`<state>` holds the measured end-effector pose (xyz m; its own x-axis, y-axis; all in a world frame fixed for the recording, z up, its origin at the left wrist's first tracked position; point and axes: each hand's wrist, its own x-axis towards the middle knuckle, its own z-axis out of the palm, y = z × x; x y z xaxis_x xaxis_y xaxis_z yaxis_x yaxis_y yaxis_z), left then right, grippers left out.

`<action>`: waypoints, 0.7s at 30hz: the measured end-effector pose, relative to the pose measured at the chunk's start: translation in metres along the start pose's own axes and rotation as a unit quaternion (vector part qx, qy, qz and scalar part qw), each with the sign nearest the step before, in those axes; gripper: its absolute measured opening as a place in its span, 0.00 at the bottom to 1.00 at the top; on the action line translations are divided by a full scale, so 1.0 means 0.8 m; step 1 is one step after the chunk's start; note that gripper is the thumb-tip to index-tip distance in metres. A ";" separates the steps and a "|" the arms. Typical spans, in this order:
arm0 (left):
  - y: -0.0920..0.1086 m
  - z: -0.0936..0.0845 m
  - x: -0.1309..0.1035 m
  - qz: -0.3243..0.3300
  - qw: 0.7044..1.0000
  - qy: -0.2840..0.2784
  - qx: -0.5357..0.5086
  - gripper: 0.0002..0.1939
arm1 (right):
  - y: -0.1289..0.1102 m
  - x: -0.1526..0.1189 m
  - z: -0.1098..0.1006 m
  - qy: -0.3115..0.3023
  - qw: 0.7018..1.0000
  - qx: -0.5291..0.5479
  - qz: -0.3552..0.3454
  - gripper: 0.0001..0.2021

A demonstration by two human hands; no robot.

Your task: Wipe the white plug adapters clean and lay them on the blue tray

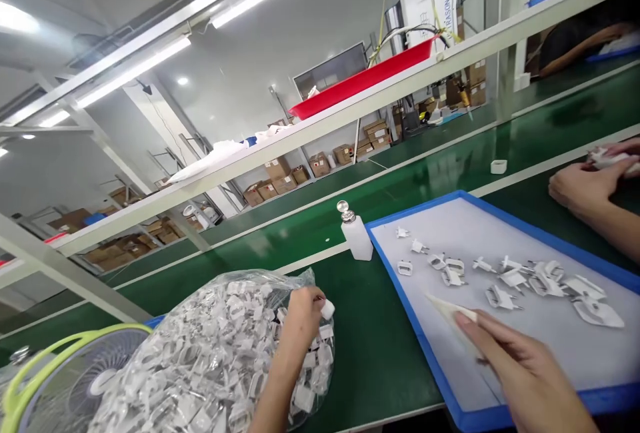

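My left hand (300, 320) is at the right side of a large clear plastic bag (220, 346) full of small white plastic parts. Its fingers are closed on a white plastic piece (327, 310). Over the front of a blue-rimmed white tray (440, 380), my right hand (520, 366) pinches a folded white cloth (453, 313) between thumb and fingers. Beyond it, several white plug housings (503, 298) with pins lie scattered on the tray. A white cloth (597, 312) rests at the tray's right side.
A white pump bottle (357, 236) stands left of the tray. A green-rimmed fan (95, 373) is at the lower left. Another person's hands (593, 186) work at the right. One white part (499, 166) sits on the green conveyor (430, 173). Overhead, a shelf holds a red tray (365, 80).
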<state>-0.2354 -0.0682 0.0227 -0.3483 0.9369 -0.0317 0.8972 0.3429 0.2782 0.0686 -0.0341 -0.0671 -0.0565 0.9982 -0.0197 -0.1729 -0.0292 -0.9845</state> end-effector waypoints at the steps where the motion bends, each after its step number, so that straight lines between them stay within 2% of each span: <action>1: 0.009 0.005 -0.001 0.029 0.999 -0.017 -0.015 0.07 | -0.020 0.006 0.008 -0.064 0.996 0.005 0.054 0.24; 2: 0.018 0.011 -0.002 0.057 0.997 -0.039 -0.029 0.11 | -0.040 0.014 0.019 -0.137 0.987 0.011 0.080 0.25; 3: 0.027 0.018 -0.002 0.085 0.994 -0.062 -0.042 0.14 | -0.061 0.027 0.034 -0.191 0.979 -0.004 0.073 0.26; 4: 0.036 0.025 -0.002 0.109 0.989 -0.087 -0.051 0.16 | -0.082 0.043 0.050 -0.240 0.969 -0.047 0.046 0.26; 5: 0.043 0.031 -0.001 0.129 0.984 -0.111 -0.055 0.16 | -0.101 0.062 0.069 -0.260 0.963 -0.072 0.023 0.24; 7: 0.055 0.043 0.004 0.157 0.974 -0.153 -0.050 0.11 | -0.134 0.109 0.110 -0.243 0.962 -0.123 -0.036 0.21; 9: 0.063 0.050 0.013 0.172 0.967 -0.185 -0.036 0.07 | -0.154 0.156 0.149 -0.177 0.956 -0.200 -0.120 0.20; 11: 0.068 0.051 0.021 0.184 0.962 -0.198 -0.027 0.05 | -0.160 0.192 0.180 -0.141 0.923 -0.290 -0.208 0.20; 12: 0.069 0.049 0.023 0.188 0.962 -0.196 -0.029 0.03 | -0.159 0.204 0.192 -0.145 0.898 -0.336 -0.246 0.19; 13: 0.070 0.047 0.023 0.191 0.963 -0.188 -0.035 0.05 | -0.155 0.211 0.202 -0.157 0.868 -0.381 -0.277 0.18; 17: 0.069 0.037 -0.002 0.179 0.974 -0.098 -0.096 0.23 | -0.129 0.218 0.214 -0.205 0.752 -0.519 -0.350 0.15; 19: 0.067 0.038 -0.023 0.146 0.979 -0.044 -0.134 0.27 | -0.121 0.218 0.211 -0.208 0.711 -0.563 -0.367 0.15; 21: 0.063 0.046 -0.043 0.097 0.982 -0.015 -0.164 0.27 | -0.119 0.221 0.208 -0.206 0.681 -0.593 -0.377 0.15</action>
<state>-0.1680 -0.0804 0.0024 -0.1672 0.9856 0.0253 0.8086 0.1224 0.5755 -0.0888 0.1362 0.0524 -0.7050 0.5993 0.3791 0.5965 0.7903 -0.1402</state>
